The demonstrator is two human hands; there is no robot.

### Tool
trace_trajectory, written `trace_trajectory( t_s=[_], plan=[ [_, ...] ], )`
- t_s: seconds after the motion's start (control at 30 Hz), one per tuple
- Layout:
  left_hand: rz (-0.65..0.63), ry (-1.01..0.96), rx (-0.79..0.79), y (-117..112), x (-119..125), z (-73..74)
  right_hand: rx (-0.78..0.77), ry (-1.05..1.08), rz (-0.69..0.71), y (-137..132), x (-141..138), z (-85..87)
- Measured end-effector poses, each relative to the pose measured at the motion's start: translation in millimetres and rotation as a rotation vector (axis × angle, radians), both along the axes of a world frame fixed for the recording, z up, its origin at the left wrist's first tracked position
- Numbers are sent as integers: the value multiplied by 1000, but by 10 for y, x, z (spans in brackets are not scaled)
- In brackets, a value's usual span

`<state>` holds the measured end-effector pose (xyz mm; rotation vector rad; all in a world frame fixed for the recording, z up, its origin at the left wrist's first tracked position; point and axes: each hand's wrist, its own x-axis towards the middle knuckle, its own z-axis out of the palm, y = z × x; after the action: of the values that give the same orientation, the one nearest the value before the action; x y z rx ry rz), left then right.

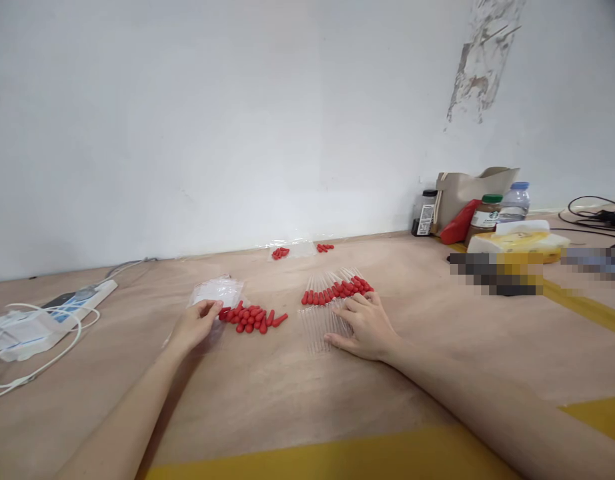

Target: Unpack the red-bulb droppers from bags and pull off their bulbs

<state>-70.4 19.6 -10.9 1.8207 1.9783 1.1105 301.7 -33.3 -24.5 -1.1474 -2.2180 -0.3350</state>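
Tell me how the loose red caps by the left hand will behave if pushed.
The loose red caps look small and probably light, so a push from the left hand would likely scatter them. Their rounded, tapered shape suggests they may roll on the flat table. They look rubbery, so probably not fragile.

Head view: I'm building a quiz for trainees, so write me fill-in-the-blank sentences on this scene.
The right hand lies flat on clear droppers capped in ____.
The left hand is at loose bulbs lying ____ of the droppers.
The coffee bottle has a ____ cap.
Missing: red; left; green.
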Motion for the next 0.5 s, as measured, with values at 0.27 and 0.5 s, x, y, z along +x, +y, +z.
trace_trajectory(
  t_s=[0.27,0.5],
  plan=[
    [-1,190,-56,15,-46,-6,15,93,-89,35,87,3],
    [47,247,-25,-71,40,86,-9,171,-216,108,235,34]
  ],
)
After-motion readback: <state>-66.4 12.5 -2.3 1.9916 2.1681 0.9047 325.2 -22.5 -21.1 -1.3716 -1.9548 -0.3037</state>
